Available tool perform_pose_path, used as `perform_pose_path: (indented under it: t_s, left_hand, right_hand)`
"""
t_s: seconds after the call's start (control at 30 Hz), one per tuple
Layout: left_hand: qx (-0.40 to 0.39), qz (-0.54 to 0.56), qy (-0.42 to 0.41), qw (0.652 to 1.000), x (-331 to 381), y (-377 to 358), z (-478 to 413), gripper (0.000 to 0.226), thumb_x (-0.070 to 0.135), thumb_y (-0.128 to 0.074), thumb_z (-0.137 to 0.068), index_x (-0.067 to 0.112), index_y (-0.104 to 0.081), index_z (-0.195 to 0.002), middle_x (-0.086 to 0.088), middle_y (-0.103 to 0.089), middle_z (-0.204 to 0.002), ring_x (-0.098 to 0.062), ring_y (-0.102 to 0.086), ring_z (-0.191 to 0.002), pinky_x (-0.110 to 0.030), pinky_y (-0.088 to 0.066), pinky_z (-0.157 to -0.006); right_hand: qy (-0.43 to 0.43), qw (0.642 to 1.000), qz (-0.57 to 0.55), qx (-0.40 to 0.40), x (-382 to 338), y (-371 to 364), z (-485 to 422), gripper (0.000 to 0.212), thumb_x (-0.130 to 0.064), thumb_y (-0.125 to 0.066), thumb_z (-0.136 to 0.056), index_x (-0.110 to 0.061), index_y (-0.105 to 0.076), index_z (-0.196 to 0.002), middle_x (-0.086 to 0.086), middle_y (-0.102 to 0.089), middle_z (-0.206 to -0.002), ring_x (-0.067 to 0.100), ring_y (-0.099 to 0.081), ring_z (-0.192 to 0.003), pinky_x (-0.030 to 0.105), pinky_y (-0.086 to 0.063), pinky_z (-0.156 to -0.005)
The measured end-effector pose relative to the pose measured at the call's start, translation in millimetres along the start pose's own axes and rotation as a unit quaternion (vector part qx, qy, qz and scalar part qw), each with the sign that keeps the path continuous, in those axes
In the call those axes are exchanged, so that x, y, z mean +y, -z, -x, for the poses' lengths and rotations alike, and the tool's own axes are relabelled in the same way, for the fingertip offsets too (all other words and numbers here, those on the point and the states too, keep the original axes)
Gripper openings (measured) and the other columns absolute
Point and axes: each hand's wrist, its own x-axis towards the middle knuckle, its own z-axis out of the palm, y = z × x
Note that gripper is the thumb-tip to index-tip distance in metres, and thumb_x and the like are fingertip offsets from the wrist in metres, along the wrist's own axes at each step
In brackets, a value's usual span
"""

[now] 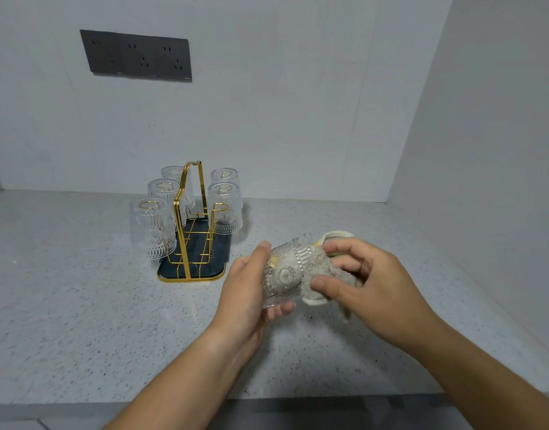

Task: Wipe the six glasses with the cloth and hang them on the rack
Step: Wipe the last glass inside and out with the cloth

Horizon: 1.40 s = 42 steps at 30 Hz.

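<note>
Just right of the frame's centre, a patterned clear glass [282,274] is held on its side above the speckled grey table [81,305]. The left hand [248,293] grips its base end, thumb on top and fingers curled underneath. The right hand [366,280] pinches a fluffy grey cloth [316,268] with a cream edge, bunched against the glass's mouth end and wrapped round its rim.

Left of centre stands the gold wire rack [192,212] on a dark tray [174,268]. Five glasses [152,228] hang on it upside down, three on its left side and two on its right. A dark socket panel [137,55] sits on the wall [298,103] at the upper left.
</note>
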Motion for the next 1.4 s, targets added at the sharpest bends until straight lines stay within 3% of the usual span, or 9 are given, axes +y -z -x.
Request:
perform_pose_path:
  t_s: [0.17,0.4,0.63,0.77,0.87,1.07,1.2,1.3,1.4]
  left_hand:
    - [-0.015,-0.02,-0.021,0.999,4,-5,4,0.033,0.045,-0.062,-0.098,0.015,-0.062,-0.111,0.002,-0.074,-0.083,-0.011,-0.072,-0.068,-0.029,-0.051,-0.048]
    - [-0.061,-0.073,-0.073,0.993,11,-8,10,0.033,0.039,-0.066,-0.096,0.011,-0.058,-0.113,-0.001,-0.073,-0.09,-0.007,-0.072,-0.069,-0.03,-0.055,-0.049]
    - [-0.03,-0.237,-0.353,0.904,-2,6,6,0.034,0.053,-0.077,-0.079,0.038,-0.059,-0.103,0.007,-0.063,-0.096,-0.028,-0.071,-0.079,-0.045,-0.061,-0.055]
    - [-0.005,-0.117,-0.223,0.968,9,-7,8,0.025,0.035,-0.077,-0.09,0.018,-0.061,-0.1,-0.019,-0.063,-0.087,-0.027,-0.068,-0.065,-0.031,-0.053,-0.042]
    - [-0.014,-0.081,-0.067,0.994,17,-13,6,0.026,0.037,-0.072,-0.092,0.014,-0.063,-0.1,-0.008,-0.066,-0.077,-0.015,-0.064,-0.056,-0.025,-0.047,-0.038]
    - [-0.032,-0.032,0.133,0.99,24,-12,7,0.033,0.047,-0.072,-0.09,0.014,-0.072,-0.092,-0.003,-0.068,-0.063,-0.013,-0.063,-0.045,-0.02,-0.049,-0.035]
    - [-0.037,-0.074,-0.057,0.995,9,-16,14,0.027,0.037,-0.066,-0.098,0.012,-0.063,-0.109,-0.004,-0.07,-0.086,-0.01,-0.071,-0.061,-0.029,-0.056,-0.047]
    - [-0.039,-0.147,-0.266,0.952,-3,-7,14,0.026,0.031,-0.077,-0.091,0.021,-0.06,-0.108,-0.004,-0.064,-0.091,-0.018,-0.072,-0.07,-0.034,-0.058,-0.047]
    - [-0.024,-0.169,-0.291,0.941,0,-3,10,0.025,0.029,-0.079,-0.088,0.02,-0.061,-0.102,-0.006,-0.065,-0.087,-0.023,-0.07,-0.066,-0.032,-0.054,-0.042]
  right_hand:
    - [0.033,0.994,0.1,-0.016,12,-2,-3,0.034,-0.064,-0.059,-0.09,-0.04,-0.071,-0.112,-0.017,-0.072,-0.112,0.013,-0.063,-0.115,0.053,-0.045,-0.105]
    - [0.058,0.997,-0.007,-0.04,13,-4,-6,0.014,-0.017,-0.059,-0.103,-0.021,-0.068,-0.093,-0.015,-0.07,-0.072,-0.001,-0.066,-0.064,0.011,-0.048,-0.058]
    - [-0.021,0.974,-0.226,-0.015,4,-20,-3,0.029,-0.044,-0.057,-0.093,-0.026,-0.076,-0.081,0.006,-0.073,-0.082,0.021,-0.068,-0.075,0.037,-0.059,-0.068]
    - [0.01,0.987,-0.158,-0.017,-1,-22,4,0.029,-0.041,-0.054,-0.094,-0.017,-0.071,-0.093,-0.004,-0.074,-0.08,0.01,-0.068,-0.072,0.024,-0.055,-0.064]
    - [0.038,0.997,-0.071,-0.004,3,-25,10,0.017,-0.024,-0.056,-0.103,-0.022,-0.066,-0.089,-0.015,-0.07,-0.069,-0.002,-0.063,-0.061,0.012,-0.047,-0.057]
    - [0.115,0.987,0.104,-0.029,21,-21,16,0.027,-0.042,-0.058,-0.099,-0.017,-0.067,-0.101,-0.002,-0.068,-0.091,0.016,-0.066,-0.083,0.034,-0.056,-0.07]
    - [0.017,0.996,-0.091,0.019,3,-26,12,0.021,-0.03,-0.054,-0.101,-0.021,-0.07,-0.091,-0.011,-0.074,-0.076,0.002,-0.068,-0.067,0.018,-0.053,-0.061]
    - [-0.064,0.973,-0.221,0.022,-1,-25,5,0.032,-0.039,-0.055,-0.097,-0.015,-0.074,-0.089,0.01,-0.077,-0.086,0.02,-0.072,-0.077,0.04,-0.061,-0.073]
    - [-0.057,0.976,-0.212,0.0,-2,-25,6,0.03,-0.043,-0.055,-0.096,-0.023,-0.075,-0.086,0.005,-0.075,-0.081,0.016,-0.071,-0.073,0.038,-0.056,-0.072]
